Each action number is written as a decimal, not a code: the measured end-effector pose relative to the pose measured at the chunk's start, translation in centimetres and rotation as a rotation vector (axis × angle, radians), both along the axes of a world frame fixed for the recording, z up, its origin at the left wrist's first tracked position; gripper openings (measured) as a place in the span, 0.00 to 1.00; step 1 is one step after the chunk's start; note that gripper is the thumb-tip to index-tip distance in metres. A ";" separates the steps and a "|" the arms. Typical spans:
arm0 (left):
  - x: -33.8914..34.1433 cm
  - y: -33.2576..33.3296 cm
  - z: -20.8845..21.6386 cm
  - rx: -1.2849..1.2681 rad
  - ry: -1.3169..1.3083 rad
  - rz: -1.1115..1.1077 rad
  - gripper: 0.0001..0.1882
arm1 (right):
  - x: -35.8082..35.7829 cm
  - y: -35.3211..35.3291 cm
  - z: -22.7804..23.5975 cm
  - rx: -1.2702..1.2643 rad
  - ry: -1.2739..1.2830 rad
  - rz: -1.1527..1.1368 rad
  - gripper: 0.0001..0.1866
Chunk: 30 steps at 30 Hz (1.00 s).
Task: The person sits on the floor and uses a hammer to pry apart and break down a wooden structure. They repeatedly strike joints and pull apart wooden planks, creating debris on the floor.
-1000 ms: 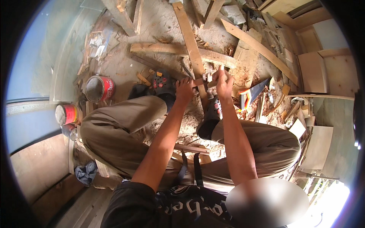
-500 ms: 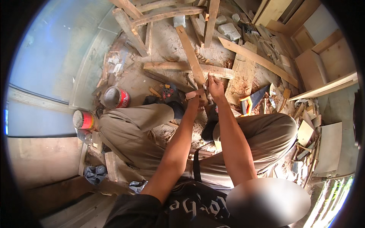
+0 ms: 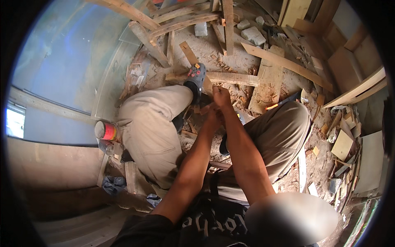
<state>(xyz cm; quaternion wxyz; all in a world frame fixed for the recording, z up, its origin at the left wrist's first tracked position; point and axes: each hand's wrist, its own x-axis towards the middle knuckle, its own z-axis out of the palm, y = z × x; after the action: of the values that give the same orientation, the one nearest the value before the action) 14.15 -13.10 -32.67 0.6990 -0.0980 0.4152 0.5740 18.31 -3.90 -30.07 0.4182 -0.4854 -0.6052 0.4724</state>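
A narrow wooden plank [image 3: 189, 53] slants toward me, resting over a crosswise wooden beam [image 3: 236, 78]. My left foot, in a grey clog [image 3: 196, 76] with red and yellow charms, presses across the plank. Beside the plank's near end, my right hand [image 3: 222, 97] is closed in a fist; what it grips is hidden. My left hand [image 3: 214, 116] is closed just below it, with a small reddish piece of wood [image 3: 206, 108] at its fingers. The plank's near end is covered by my hands.
An orange-handled saw [image 3: 272, 106] lies partly behind my right knee. A paint can [image 3: 106, 131] stands left of my left leg. A wooden frame [image 3: 185, 24] stands ahead. A long board [image 3: 288, 66], a wide plank [image 3: 267, 86] and wood scraps lie to the right.
My left foot has lifted forward onto the plank, and my left knee has risen, covering one paint can. Both hands have come closer together. My right knee now hides most of the saw.
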 end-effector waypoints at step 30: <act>1.7 2.4 -1.0 0.238 0.055 0.158 0.21 | 0.4 -5.0 0.4 -0.064 0.100 0.048 0.14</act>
<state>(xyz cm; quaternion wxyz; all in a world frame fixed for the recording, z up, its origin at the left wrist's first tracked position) 15.82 -10.72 -33.70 0.6467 -0.0310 0.3539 0.6749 18.67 -8.86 -29.70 0.4208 -0.4594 -0.5798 0.5250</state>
